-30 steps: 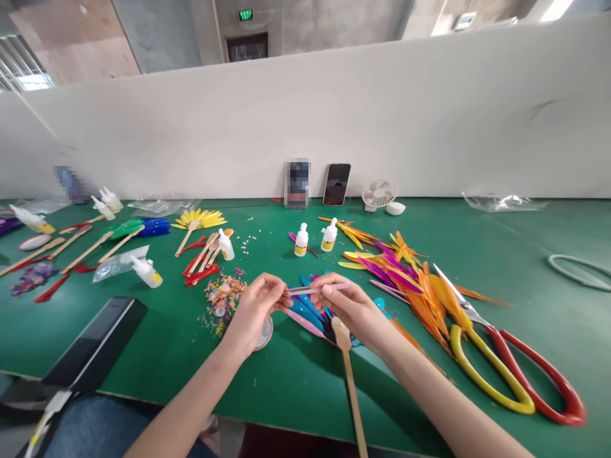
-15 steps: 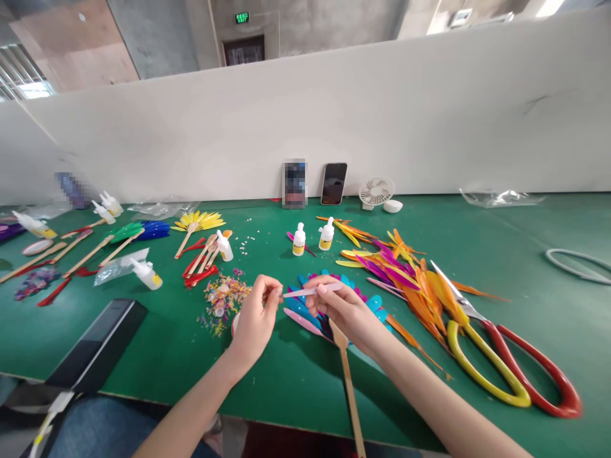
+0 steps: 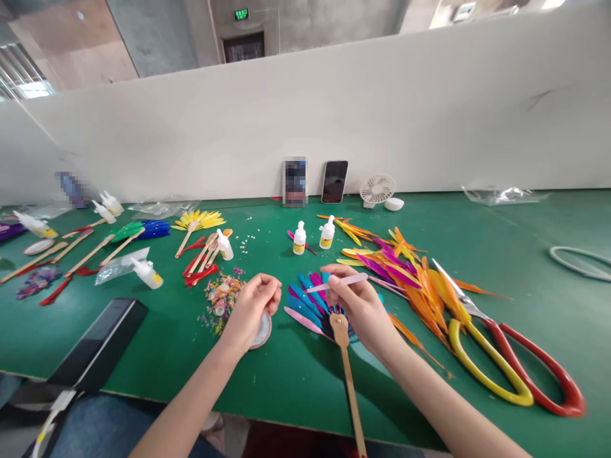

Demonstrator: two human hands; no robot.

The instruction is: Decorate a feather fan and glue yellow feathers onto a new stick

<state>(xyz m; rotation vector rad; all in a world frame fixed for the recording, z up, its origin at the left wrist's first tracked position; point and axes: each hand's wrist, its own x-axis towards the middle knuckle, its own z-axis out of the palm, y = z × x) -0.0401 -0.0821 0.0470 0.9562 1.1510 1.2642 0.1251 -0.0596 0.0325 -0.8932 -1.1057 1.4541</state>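
My right hand [image 3: 359, 304] pinches a pale pink feather [image 3: 344, 280] and holds it over a half-made fan of blue, magenta and pink feathers [image 3: 306, 304] on a wooden stick [image 3: 350, 381]. My left hand [image 3: 252, 308] hovers with its fingers curled together, empty as far as I can see, just left of the fan. Under it lies a small round dish [image 3: 262, 332].
A heap of orange, yellow and magenta feathers [image 3: 405, 273] and large scissors [image 3: 496, 356] lie to the right. Two glue bottles [image 3: 312, 236] stand behind the fan. Coloured bits [image 3: 222, 299], finished fans [image 3: 138, 232], sticks and a black box [image 3: 93, 346] lie to the left.
My left hand let go of the pink feather's tip and dropped toward the dish. My right hand carried the feather to the right, above the fan.
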